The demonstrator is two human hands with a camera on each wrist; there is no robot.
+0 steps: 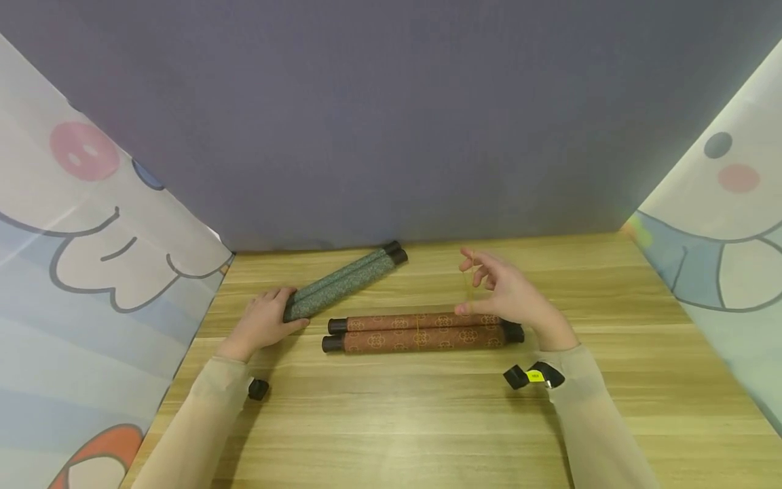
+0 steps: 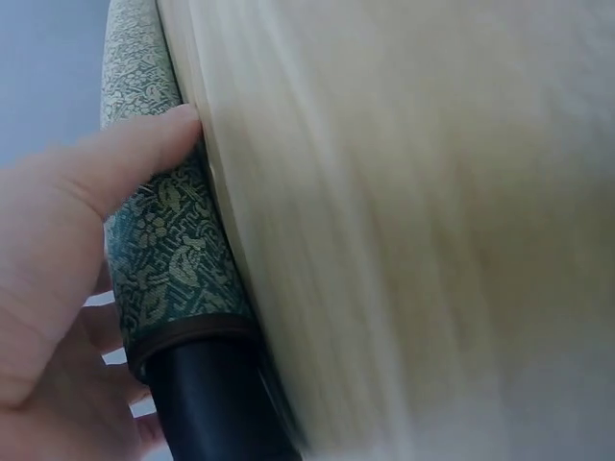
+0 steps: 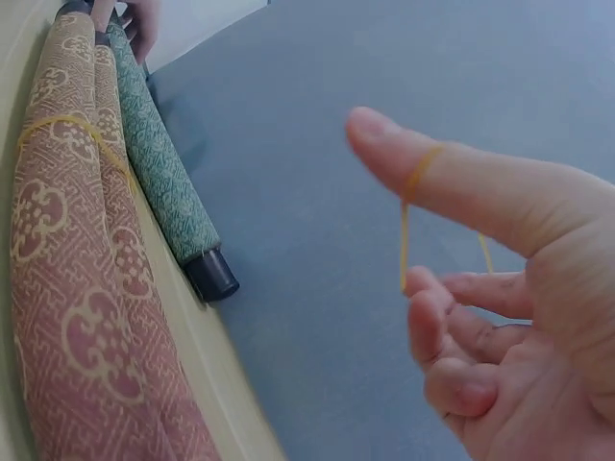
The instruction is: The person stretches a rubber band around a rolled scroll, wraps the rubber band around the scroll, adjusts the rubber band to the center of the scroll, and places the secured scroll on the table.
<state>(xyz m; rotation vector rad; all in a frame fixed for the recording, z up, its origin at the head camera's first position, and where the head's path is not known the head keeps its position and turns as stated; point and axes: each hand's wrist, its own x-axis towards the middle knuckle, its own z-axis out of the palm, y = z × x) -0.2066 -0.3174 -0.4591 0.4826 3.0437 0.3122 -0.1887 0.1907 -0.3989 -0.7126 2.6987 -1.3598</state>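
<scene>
My left hand (image 1: 261, 320) grips the near left end of two green patterned scrolls (image 1: 348, 288) with black end knobs, lying side by side at a slant. In the left wrist view its thumb (image 2: 159, 144) lies along the green cloth, with the fingers around the far side, partly hidden. A thin yellow rubber band (image 3: 405, 240) is stretched between the spread thumb and a finger of my right hand (image 1: 510, 292). That hand hovers over the right end of two reddish-brown scrolls (image 1: 379, 339), which lie together with another yellow band (image 1: 418, 333) around their middle.
The wooden table (image 1: 379, 421) meets a grey upright panel (image 1: 391, 136) at the back. Cartoon-printed sheets (image 1: 79, 272) stand along the left and right sides. A black strap with a yellow label (image 1: 535, 375) is on the right wrist.
</scene>
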